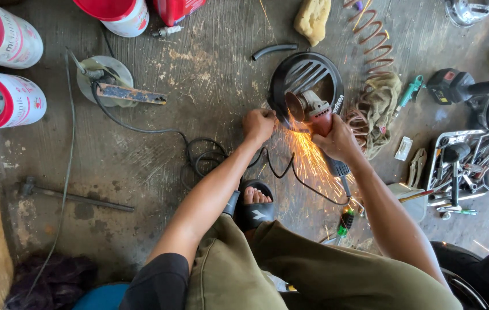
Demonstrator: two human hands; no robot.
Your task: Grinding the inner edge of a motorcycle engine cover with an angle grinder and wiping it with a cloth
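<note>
Right hand point(336, 140): gripping the red-bodied angle grinder point(316, 115), sparks flying.
Left hand point(259, 125): clenched, steadying the round black slotted plastic cover point(307, 72) on the concrete floor point(141, 161).

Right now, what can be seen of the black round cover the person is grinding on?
The black cover is a round, dished part with slanted vent slats, plastic or painted metal by its look. It lies on the concrete floor. The left hand holds its lower edge; the right hand presses a red angle grinder against it. Orange sparks spray from the contact toward the person.
</note>
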